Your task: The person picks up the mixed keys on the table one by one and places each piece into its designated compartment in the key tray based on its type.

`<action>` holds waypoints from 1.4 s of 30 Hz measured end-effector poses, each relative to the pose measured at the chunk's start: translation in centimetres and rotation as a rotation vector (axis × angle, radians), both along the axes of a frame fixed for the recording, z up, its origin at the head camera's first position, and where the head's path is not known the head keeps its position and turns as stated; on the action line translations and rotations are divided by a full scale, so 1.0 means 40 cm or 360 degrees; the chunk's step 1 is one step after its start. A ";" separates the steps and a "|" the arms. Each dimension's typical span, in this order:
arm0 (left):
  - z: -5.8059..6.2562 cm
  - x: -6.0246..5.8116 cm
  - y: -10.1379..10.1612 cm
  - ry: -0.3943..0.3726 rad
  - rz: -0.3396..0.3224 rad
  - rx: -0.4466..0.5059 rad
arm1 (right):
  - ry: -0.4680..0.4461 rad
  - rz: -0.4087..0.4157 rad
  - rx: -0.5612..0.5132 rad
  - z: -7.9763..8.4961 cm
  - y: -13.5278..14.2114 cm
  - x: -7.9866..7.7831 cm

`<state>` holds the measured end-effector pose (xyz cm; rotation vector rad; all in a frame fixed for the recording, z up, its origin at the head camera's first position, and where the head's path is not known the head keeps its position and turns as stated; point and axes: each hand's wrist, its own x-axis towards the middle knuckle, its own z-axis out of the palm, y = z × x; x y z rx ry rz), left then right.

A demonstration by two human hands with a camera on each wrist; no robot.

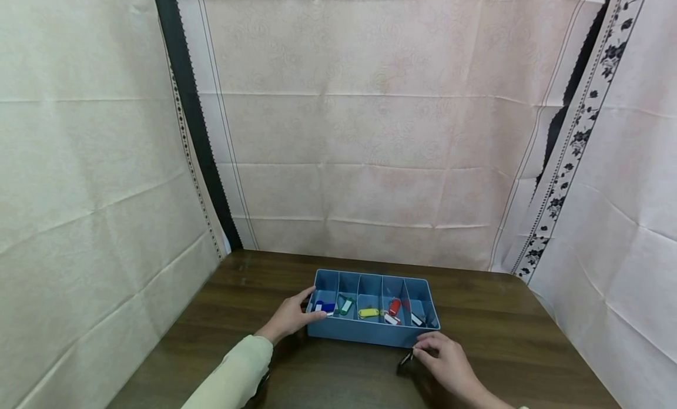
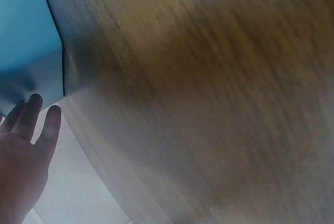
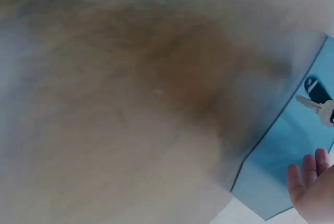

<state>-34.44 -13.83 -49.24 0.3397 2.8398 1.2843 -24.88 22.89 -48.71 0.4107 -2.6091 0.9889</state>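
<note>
A blue box with compartments (image 1: 370, 334) rests on the wooden table. My left hand (image 1: 288, 318) holds its left end, with the thumb at the front rim and the fingers along the end wall; the left wrist view shows those fingers against the blue side. Just in front of the box's right corner, my right hand (image 1: 446, 362) pinches a key with a black tag (image 1: 405, 359). In the right wrist view the silver key (image 3: 310, 104) hangs before the blue wall. From left to right, the compartments hold blue tags (image 1: 324, 307), green (image 1: 346, 306), yellow (image 1: 368, 312), red (image 1: 394, 307) and black (image 1: 418, 319).
The brown wooden table (image 1: 254, 291) extends around the box on all sides. Pale cloth (image 1: 359, 133) hangs behind the table and at both sides. A small dark object (image 1: 262, 381), partly hidden, shows beside the left sleeve.
</note>
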 end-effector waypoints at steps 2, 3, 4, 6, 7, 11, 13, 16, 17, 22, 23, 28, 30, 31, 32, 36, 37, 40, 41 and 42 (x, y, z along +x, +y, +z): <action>-0.001 -0.002 -0.001 0.0010 -0.0008 -0.0009 | -0.0034 -0.0013 -0.0031 0.013 -0.004 -0.001; -0.002 -0.003 -0.002 0.0016 -0.0014 -0.0013 | -0.0053 -0.0019 -0.0051 0.020 -0.007 -0.001; -0.002 -0.003 -0.002 0.0022 -0.0019 -0.0014 | -0.0066 -0.0025 -0.0072 0.028 -0.009 -0.002; -0.003 -0.005 -0.003 0.0023 -0.0025 -0.0014 | -0.0089 -0.0043 -0.0103 0.043 -0.012 -0.004; -0.004 -0.005 -0.003 0.0021 -0.0027 -0.0009 | -0.0090 -0.0049 -0.0115 0.050 -0.014 -0.006; -0.005 -0.007 -0.003 0.0020 -0.0034 0.0000 | -0.0064 -0.0066 -0.0153 0.078 -0.014 -0.014; -0.004 -0.006 -0.003 0.0017 -0.0033 0.0002 | -0.0046 -0.0071 -0.0167 0.091 -0.012 -0.019; -0.004 -0.005 -0.003 0.0014 -0.0028 0.0001 | -0.0008 -0.0071 -0.0184 0.110 -0.008 -0.026; -0.004 -0.005 -0.003 0.0014 -0.0029 0.0001 | 0.0004 -0.0072 -0.0190 0.115 -0.006 -0.029; -0.004 -0.004 -0.004 0.0020 -0.0027 -0.0010 | 0.0025 -0.0082 -0.0220 0.137 0.002 -0.041; -0.005 -0.004 -0.004 0.0021 -0.0027 -0.0012 | 0.0023 -0.0089 -0.0223 0.139 0.004 -0.044; -0.002 -0.002 -0.004 0.0022 -0.0022 -0.0014 | 0.0020 -0.0120 -0.0247 0.149 0.015 -0.060; -0.001 -0.002 -0.003 0.0024 -0.0024 -0.0012 | 0.0027 -0.0119 -0.0264 0.153 0.019 -0.067; -0.001 -0.002 -0.003 0.0025 -0.0024 -0.0013 | 0.0027 -0.0121 -0.0271 0.155 0.021 -0.071; 0.000 -0.002 -0.003 0.0025 -0.0024 -0.0013 | 0.0026 -0.0128 -0.0273 0.156 0.023 -0.075; 0.000 -0.002 -0.003 0.0019 -0.0022 -0.0008 | 0.0018 -0.0162 -0.0277 0.161 0.028 -0.092; 0.000 -0.003 -0.003 0.0017 -0.0021 -0.0006 | 0.0026 -0.0174 -0.0270 0.162 0.028 -0.097; 0.000 -0.003 -0.003 0.0013 -0.0023 0.0000 | 0.0044 -0.0216 -0.0242 0.162 0.028 -0.113; 0.000 -0.003 -0.003 0.0011 -0.0023 0.0000 | 0.0040 -0.0231 -0.0239 0.162 0.029 -0.119; 0.000 -0.003 -0.002 0.0009 -0.0024 0.0002 | 0.0036 -0.0251 -0.0228 0.161 0.029 -0.124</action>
